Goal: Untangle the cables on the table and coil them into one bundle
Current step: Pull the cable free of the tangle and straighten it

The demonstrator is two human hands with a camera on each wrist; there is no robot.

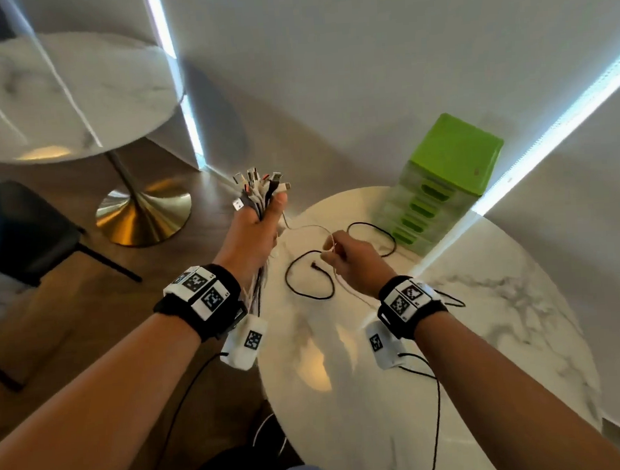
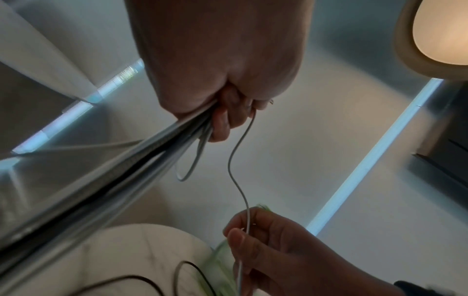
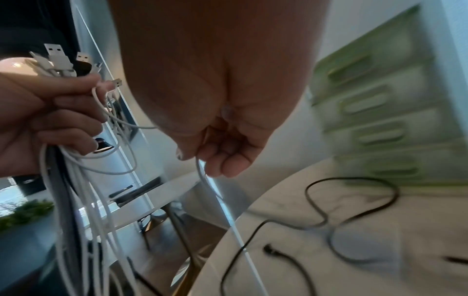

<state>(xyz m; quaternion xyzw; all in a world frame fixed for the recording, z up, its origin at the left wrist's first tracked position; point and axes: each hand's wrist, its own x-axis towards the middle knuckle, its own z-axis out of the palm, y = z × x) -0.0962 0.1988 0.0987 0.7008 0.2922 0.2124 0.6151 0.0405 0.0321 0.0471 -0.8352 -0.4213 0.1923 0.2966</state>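
My left hand (image 1: pixel 260 223) is raised beside the round marble table (image 1: pixel 507 331) and grips a bundle of several white and dark cables (image 1: pixel 258 190), plugs pointing up; the same bundle (image 3: pixel 63 66) shows in the right wrist view with its strands hanging down. A thin white cable (image 1: pixel 310 227) runs from that fist to my right hand (image 1: pixel 342 258), which pinches it between thumb and fingers above the table; the left wrist view shows that white cable (image 2: pixel 238 174) sagging between the two hands. A black cable (image 1: pixel 310 296) lies looped on the tabletop under my right hand.
A green set of small drawers (image 1: pixel 440 190) stands at the table's far edge against the wall. A second marble table with a brass foot (image 1: pixel 144 212) stands to the left, beside a dark chair (image 1: pixel 28 230). Thin black leads hang from my wrist cameras.
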